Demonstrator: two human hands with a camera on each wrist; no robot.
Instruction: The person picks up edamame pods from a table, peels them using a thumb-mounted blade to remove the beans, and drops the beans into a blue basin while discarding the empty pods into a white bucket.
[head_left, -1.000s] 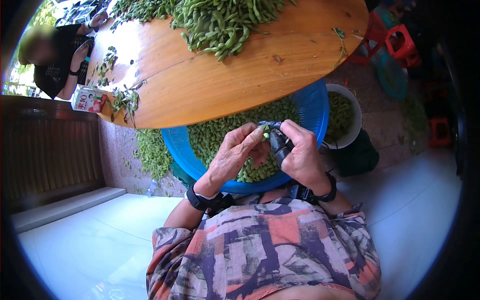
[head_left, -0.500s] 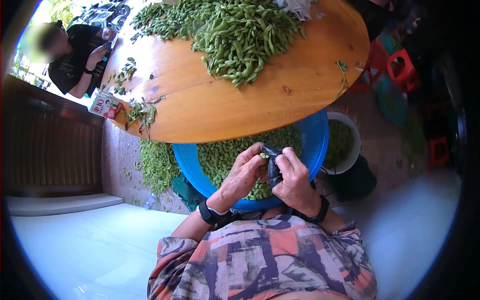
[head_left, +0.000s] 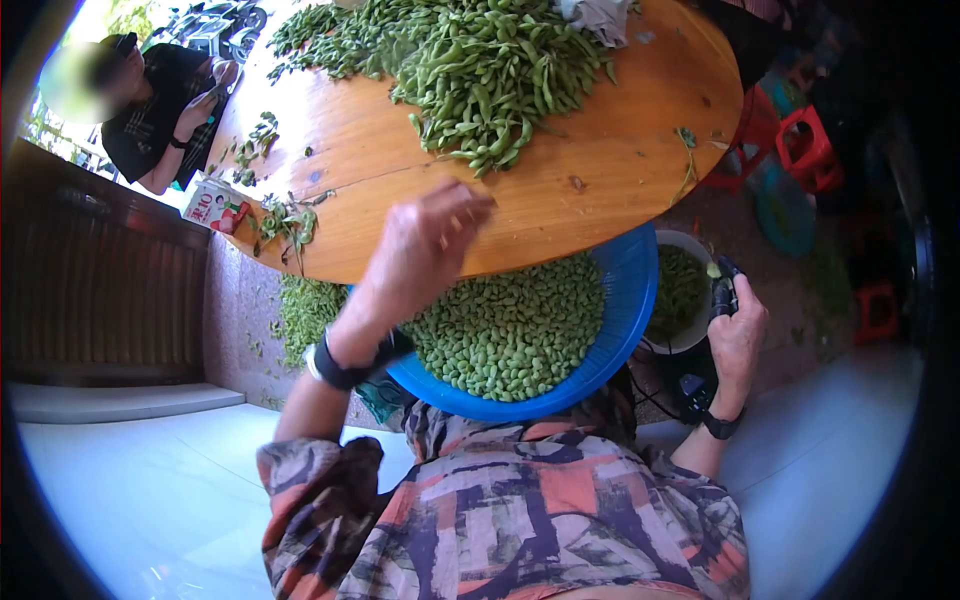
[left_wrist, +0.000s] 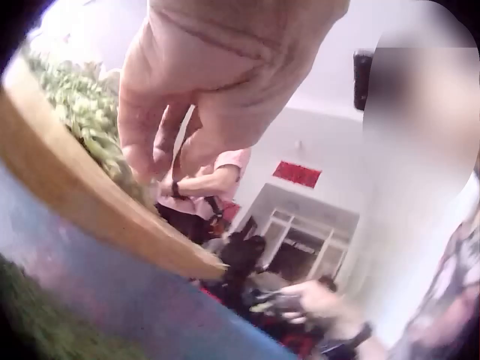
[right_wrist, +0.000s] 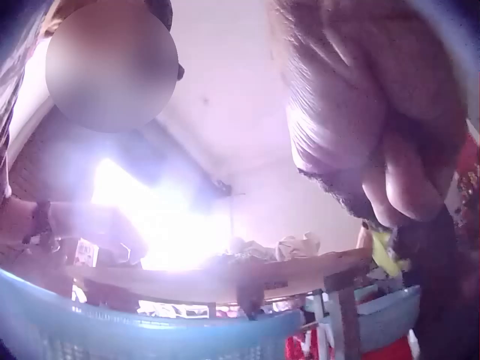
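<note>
My shirt (head_left: 570, 492) has blotches of coral, grey and dark purple. The basin (head_left: 632, 300) is blue, its beans (head_left: 510, 340) are green, the table (head_left: 580, 190) is orange-brown.

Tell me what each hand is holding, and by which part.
The right hand pinches a green pod, seemingly by one end, between black-covered fingertips. The left hand holds nothing that shows.

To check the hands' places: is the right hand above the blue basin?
No: the head view shows the right hand to the right of the blue basin, near the white bucket.
</note>
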